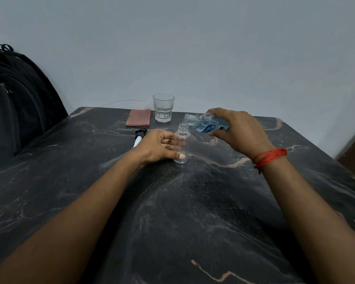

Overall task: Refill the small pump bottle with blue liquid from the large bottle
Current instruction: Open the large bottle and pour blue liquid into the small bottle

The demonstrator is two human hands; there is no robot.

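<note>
Head view: pouring from large bottle (206, 123) into small pump bottle (181, 146).

Right hand (237, 131) grasps the tilted large bottle, mouth just above the small neck; left hand (159, 145) curls around the upright small bottle on the table (172, 212). Removed pump head (140, 136) lies beside. Likely risk: narrow neck, so misalignment or overtilt could spill liquid.

Dim, flat light; wide-angle edge distortion
</note>
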